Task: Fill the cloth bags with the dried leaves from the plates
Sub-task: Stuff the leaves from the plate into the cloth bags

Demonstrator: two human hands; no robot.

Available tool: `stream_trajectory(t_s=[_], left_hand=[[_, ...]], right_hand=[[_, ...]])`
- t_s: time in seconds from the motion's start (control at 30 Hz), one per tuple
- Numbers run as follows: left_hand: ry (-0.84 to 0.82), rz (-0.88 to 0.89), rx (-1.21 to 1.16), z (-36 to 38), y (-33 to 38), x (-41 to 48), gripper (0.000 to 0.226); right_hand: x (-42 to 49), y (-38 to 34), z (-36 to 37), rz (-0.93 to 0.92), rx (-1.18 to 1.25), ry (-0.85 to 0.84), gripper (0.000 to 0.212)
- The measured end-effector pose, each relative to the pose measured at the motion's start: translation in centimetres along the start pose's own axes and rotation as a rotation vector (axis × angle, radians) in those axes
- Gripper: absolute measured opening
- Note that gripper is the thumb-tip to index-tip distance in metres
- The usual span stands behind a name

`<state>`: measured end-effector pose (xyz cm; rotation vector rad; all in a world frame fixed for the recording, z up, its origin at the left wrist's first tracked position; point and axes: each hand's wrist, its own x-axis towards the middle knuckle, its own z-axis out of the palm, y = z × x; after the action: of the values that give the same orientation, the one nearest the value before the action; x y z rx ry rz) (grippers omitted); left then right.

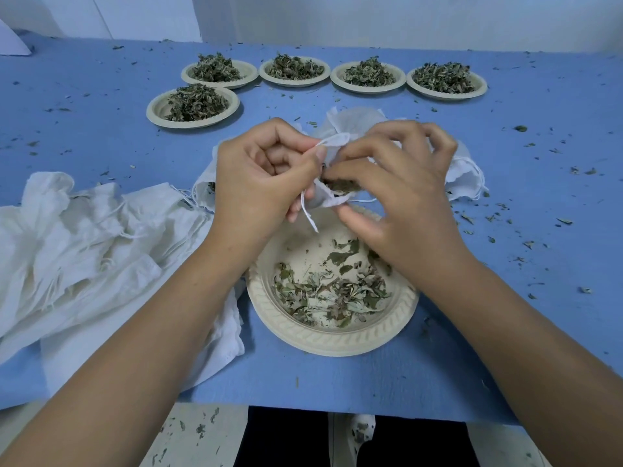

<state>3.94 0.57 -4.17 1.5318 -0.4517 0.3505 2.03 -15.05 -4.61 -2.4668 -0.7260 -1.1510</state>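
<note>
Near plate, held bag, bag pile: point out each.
Near plate (323,338): head view, bare front rim.
Held bag (333,141): head view, top fold of cloth.
Bag pile (84,237): head view, middle of the heap.

Six paper plates sit on the tabletop (101,136). Four are heaped with dried leaves (215,67) and form a row along the far edge (250,71) (324,69) (401,79) (481,85). A fifth heaped plate (154,112) sits before the row's left end, and a sixth plate (332,339), nearly emptied, is by the near edge. Two hands, the left hand (259,183) and right hand (404,197), hold one cloth bag (332,148). The empty bags (84,237) piled toward the left edge are too tangled to count.
</note>
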Motion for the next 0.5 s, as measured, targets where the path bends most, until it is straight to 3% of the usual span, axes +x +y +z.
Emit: stream_trajectory(t_s=[0.07,0.2,0.4,0.5], left_hand=[[0.027,0.002,0.011,-0.06,-0.03,0.05,0.018],[0.056,-0.002,0.01,-0.1,-0.09,0.17,0.019],[-0.078,0.003,-0.043,0.13,-0.27,-0.16,0.016],[-0.114,-0.002,-0.076,0.12,-0.4,-0.16,0.016]], right_hand=[[0.06,0.02,-0.13,0.002,-0.024,0.088,0.004],[-0.13,0.03,-0.34,-0.037,-0.082,0.152,0.015],[-0.09,-0.23,-0.17,-0.023,-0.021,0.007,0.01],[-0.24,-0.3,0.01,-0.026,0.002,-0.195,0.022]])
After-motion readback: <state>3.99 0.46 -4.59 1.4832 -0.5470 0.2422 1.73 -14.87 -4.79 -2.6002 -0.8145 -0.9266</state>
